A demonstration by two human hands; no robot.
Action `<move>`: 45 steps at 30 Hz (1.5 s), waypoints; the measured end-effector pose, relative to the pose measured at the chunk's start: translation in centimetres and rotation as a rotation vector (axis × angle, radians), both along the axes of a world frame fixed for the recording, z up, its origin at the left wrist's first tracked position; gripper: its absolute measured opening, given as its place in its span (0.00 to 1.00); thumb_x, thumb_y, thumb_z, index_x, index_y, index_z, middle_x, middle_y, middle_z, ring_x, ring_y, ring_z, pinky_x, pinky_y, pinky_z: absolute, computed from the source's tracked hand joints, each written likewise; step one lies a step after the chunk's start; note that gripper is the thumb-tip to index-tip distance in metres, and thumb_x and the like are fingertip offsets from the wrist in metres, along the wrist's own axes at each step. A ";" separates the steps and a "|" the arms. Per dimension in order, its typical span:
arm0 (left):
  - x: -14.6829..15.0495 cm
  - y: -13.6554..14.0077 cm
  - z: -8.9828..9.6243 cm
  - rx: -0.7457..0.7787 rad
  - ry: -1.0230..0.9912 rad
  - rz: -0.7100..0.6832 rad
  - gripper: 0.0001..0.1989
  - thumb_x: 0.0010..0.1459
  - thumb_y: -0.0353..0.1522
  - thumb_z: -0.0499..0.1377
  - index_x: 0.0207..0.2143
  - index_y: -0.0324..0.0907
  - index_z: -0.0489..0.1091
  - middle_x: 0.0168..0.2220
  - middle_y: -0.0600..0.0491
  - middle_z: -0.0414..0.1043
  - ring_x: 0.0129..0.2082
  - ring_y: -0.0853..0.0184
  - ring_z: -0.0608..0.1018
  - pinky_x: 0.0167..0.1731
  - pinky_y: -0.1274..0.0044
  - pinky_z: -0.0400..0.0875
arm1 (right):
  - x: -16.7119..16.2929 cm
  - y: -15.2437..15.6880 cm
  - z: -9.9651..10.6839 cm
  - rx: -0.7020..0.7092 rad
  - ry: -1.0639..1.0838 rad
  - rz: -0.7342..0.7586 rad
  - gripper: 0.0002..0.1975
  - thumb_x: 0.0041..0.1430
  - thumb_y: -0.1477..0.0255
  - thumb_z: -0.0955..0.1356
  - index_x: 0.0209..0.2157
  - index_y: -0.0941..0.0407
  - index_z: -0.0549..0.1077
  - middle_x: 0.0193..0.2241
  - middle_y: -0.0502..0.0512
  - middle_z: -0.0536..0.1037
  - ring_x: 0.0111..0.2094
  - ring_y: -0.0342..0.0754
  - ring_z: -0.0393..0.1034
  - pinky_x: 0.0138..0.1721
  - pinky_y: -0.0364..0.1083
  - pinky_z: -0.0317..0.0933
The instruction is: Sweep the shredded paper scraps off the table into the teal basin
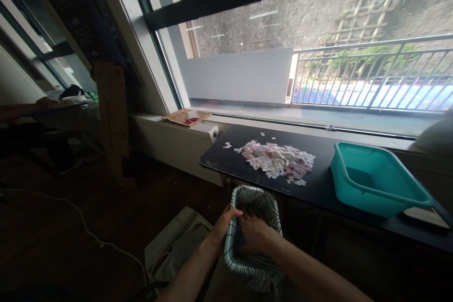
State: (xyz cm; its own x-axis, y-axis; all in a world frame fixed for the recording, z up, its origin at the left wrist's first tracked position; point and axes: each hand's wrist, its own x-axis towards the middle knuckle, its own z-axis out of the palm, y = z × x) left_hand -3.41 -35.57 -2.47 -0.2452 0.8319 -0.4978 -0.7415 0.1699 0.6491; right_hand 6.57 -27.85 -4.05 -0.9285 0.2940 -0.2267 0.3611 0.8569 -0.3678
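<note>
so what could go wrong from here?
1. Tipping: the left hand is at the rim of the patterned bin and the right hand is inside it. What the bin stands on isn't clear, so an uneven push might tilt it.
2. Scatter: the paper scraps lie loose on the black table, some towards its front edge; a bump or draught could send a few to the floor.

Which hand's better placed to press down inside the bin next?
Right, I'd say: the right hand reaches inside the bin, fingers spread, while the left hand grips the rim, thumb over it, and seems better suited to steadying.
</note>
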 end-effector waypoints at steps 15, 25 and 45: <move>-1.4 -0.5 1.1 -0.017 0.025 -0.203 0.18 0.56 0.39 0.60 0.45 0.36 0.70 0.34 0.44 0.77 0.35 0.56 0.79 0.40 0.70 0.69 | -0.2 -0.1 1.2 0.031 -0.005 -0.021 0.53 0.36 0.60 0.74 0.62 0.68 0.54 0.60 0.75 0.56 0.57 0.71 0.54 0.51 0.65 0.57; -1.4 -1.3 3.4 0.045 0.188 -0.145 0.14 0.55 0.32 0.61 0.43 0.37 0.71 0.36 0.46 0.77 0.36 0.56 0.78 0.41 0.68 0.69 | 4.0 2.3 10.6 0.102 0.243 0.034 0.21 0.55 0.76 0.62 0.51 0.54 0.68 0.48 0.57 0.71 0.48 0.50 0.66 0.47 0.46 0.59; -1.2 -4.3 1.2 -0.080 0.566 -0.003 0.11 0.43 0.37 0.65 0.29 0.39 0.73 0.26 0.52 0.74 0.28 0.61 0.74 0.30 0.74 0.67 | 3.4 6.4 7.2 0.328 0.033 -0.409 0.12 0.56 0.82 0.59 0.41 0.63 0.67 0.43 0.65 0.70 0.34 0.52 0.75 0.29 0.46 0.59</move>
